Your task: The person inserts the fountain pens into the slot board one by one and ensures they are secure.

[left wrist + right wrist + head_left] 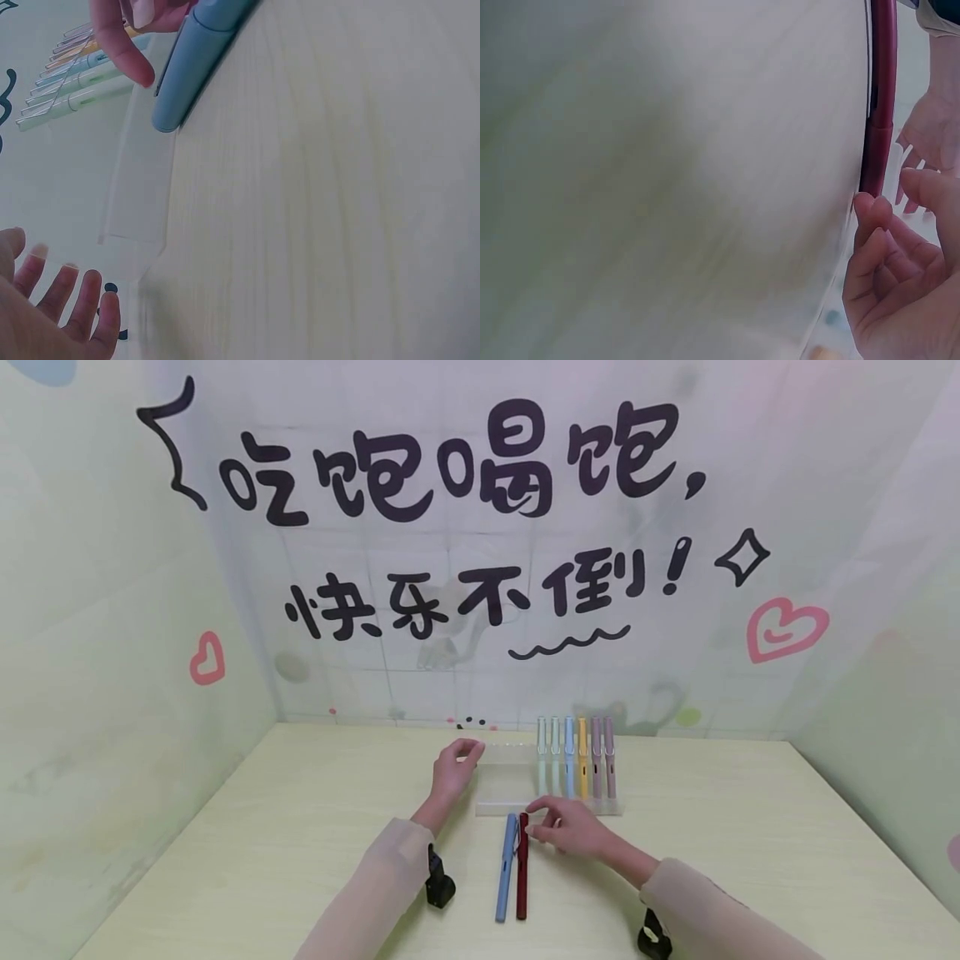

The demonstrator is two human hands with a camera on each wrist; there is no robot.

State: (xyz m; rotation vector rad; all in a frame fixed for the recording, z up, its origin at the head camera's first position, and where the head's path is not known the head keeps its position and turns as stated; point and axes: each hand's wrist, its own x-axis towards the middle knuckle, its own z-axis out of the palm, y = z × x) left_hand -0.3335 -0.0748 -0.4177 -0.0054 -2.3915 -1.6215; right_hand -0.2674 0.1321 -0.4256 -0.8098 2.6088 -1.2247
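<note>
A clear pen rack [504, 810] stands on the table, with several pens upright in its right part. My left hand [455, 770] is at the rack's left end, fingers loosely extended; in the left wrist view this hand [64, 315] is seen apart from the rack. In front of the rack lie a blue pen [506, 868] and a dark red pen [522, 877], side by side. My right hand [572, 827] is at the far end of the red pen, fingers bent, with a fingertip right at that end in the right wrist view. Its thumb stands apart from the pen there.
The rack's pens are pale green [555, 760], light blue [569, 760], yellow [582, 760] and purple [597, 760]. Behind the table hangs a white printed cloth [450, 543], and similar cloth borders both sides. A black wrist camera [439, 881] sits by the left cuff.
</note>
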